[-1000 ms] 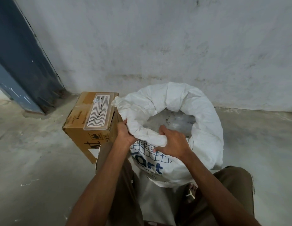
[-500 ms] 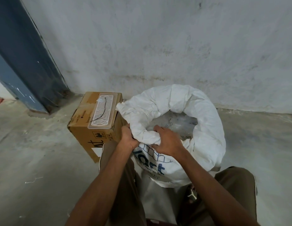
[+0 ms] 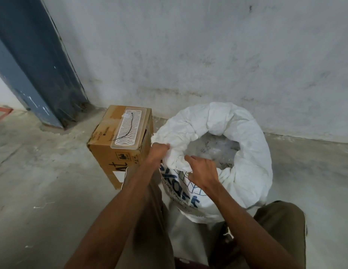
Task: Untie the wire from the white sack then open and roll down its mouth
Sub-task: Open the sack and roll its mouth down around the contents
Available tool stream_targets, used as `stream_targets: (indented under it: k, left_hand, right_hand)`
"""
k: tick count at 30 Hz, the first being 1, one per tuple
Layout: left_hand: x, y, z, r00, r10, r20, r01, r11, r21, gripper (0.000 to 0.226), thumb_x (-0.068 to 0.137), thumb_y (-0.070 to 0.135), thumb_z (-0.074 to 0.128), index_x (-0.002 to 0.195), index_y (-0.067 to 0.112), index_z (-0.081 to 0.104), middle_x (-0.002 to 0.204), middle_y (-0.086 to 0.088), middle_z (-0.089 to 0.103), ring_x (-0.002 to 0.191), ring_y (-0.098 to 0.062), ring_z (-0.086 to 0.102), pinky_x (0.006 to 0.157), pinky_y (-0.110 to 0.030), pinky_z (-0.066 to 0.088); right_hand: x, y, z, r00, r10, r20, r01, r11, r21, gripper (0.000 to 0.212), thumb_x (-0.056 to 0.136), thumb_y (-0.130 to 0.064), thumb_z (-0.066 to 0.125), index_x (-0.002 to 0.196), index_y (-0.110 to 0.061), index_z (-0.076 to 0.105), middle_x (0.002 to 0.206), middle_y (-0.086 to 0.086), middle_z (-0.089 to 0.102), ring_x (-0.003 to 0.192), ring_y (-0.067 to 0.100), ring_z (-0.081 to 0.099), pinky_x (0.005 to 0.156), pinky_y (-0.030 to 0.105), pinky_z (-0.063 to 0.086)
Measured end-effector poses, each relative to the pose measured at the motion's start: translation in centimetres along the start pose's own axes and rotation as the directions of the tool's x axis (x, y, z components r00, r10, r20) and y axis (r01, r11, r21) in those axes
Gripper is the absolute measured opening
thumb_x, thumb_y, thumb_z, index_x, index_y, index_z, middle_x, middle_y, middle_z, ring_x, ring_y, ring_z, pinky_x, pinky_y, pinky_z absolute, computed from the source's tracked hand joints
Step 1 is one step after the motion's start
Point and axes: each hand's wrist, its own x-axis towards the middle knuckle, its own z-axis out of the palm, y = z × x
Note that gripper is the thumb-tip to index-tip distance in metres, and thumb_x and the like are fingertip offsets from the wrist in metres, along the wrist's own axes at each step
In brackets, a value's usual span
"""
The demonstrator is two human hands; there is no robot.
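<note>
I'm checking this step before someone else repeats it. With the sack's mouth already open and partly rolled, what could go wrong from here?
1. The left hand grips the roll of the white sack close beside the cardboard box; a tug might knock its white tray and the wire lying on it.
2. The right hand rests on the near rim; uneven rolling could tip the sack and spill its clear plastic contents.

The right hand [image 3: 203,172] has loosened off the sack's rolled rim [image 3: 179,162] (fingers now spread), exposing more print.
</note>
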Motion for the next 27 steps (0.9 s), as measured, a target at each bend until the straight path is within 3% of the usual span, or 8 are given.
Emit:
stream_targets:
  k: [3,6,8,10,13,17,22,27]
  left_hand:
    - [-0.5,0.5,-0.1,0.963,-0.106,0.249,0.227,0.817,-0.530,0.051,0.104,0.042,0.043,0.124,0.000,0.065,0.112,-0.016,0.073,0.089,-0.030,0.072,0.068,-0.038,0.062]
    - [-0.8,-0.4,-0.1,0.951,-0.144,0.273,0.257,0.858,-0.444,0.058,0.100,0.050,0.048,0.132,0.003,0.058,0.070,-0.011,0.075,0.062,-0.019,0.074,0.058,-0.032,0.061]
    - [-0.8,-1.4,-0.2,0.919,-0.141,0.368,0.278,0.893,-0.353,0.064,0.082,0.074,0.060,0.111,0.016,0.064,0.085,-0.008,0.076,0.075,-0.026,0.075,0.073,-0.044,0.062]
    - [-0.4,-1.7,-0.6,0.904,-0.143,0.404,0.242,0.948,-0.206,0.074,0.072,0.080,0.067,0.113,0.018,0.064,0.100,-0.007,0.074,0.091,-0.027,0.073,0.088,-0.048,0.059]
    - [0.2,-1.3,-0.3,0.974,-0.064,0.219,0.032,0.988,0.149,0.082,0.080,0.067,0.071,0.140,0.013,0.053,0.127,-0.008,0.067,0.111,-0.028,0.067,0.102,-0.047,0.053]
    - [1.1,-0.4,-0.1,0.986,0.156,0.051,-0.160,0.848,0.506,0.059,0.091,0.030,0.071,0.140,0.007,0.049,0.137,-0.012,0.056,0.117,-0.031,0.061,0.099,-0.042,0.052]
    - [1.1,0.5,0.6,0.999,-0.029,0.028,0.018,0.951,0.310,0.046,0.089,0.004,0.060,0.135,-0.001,0.052,0.094,-0.006,0.058,0.082,-0.020,0.058,0.077,-0.032,0.052]
    - [1.5,0.6,0.9,0.970,-0.227,0.083,0.211,0.963,0.168,0.047,0.082,-0.003,0.048,0.129,-0.007,0.056,0.112,-0.018,0.059,0.096,-0.030,0.056,0.086,-0.040,0.052]
  right_hand:
    - [0.1,0.6,-0.4,0.997,0.062,-0.044,-0.061,0.998,0.026,0.044,0.059,-0.022,0.076,0.101,-0.023,0.062,0.073,-0.005,0.064,0.060,0.024,0.064,0.052,0.023,0.034]
    - [0.1,0.7,-0.6,0.995,0.091,-0.035,-0.090,0.995,0.044,0.038,0.055,-0.018,0.074,0.090,-0.021,0.060,0.070,-0.004,0.063,0.059,0.025,0.063,0.052,0.023,0.032]
    - [-0.4,0.6,-0.5,0.996,0.086,-0.033,-0.086,0.996,0.004,0.037,0.049,-0.013,0.075,0.083,-0.020,0.061,0.064,-0.003,0.061,0.055,0.024,0.062,0.052,0.021,0.026]
    - [-0.8,0.4,-0.2,0.997,0.068,-0.049,-0.069,0.997,-0.030,0.040,0.043,-0.009,0.077,0.080,-0.020,0.065,0.060,-0.004,0.060,0.052,0.022,0.060,0.051,0.021,0.023]
    - [-0.7,0.3,0.0,0.997,0.048,-0.062,-0.050,0.998,-0.025,0.043,0.043,-0.007,0.078,0.082,-0.020,0.068,0.060,-0.004,0.061,0.052,0.023,0.060,0.052,0.021,0.025]
    - [-0.5,0.0,0.0,0.998,0.021,-0.052,-0.021,1.000,0.005,0.045,0.041,-0.006,0.078,0.082,-0.019,0.068,0.058,-0.003,0.059,0.049,0.024,0.058,0.050,0.023,0.027]
    - [-0.6,-0.1,0.2,0.996,-0.009,-0.088,0.012,0.999,0.031,0.044,0.042,-0.006,0.078,0.082,-0.020,0.067,0.057,-0.003,0.057,0.047,0.023,0.056,0.050,0.023,0.027]
    - [-1.2,0.5,0.9,0.998,0.009,-0.055,-0.007,0.999,0.046,0.049,0.047,-0.009,0.079,0.092,-0.024,0.070,0.066,-0.006,0.064,0.056,0.022,0.062,0.052,0.024,0.037]
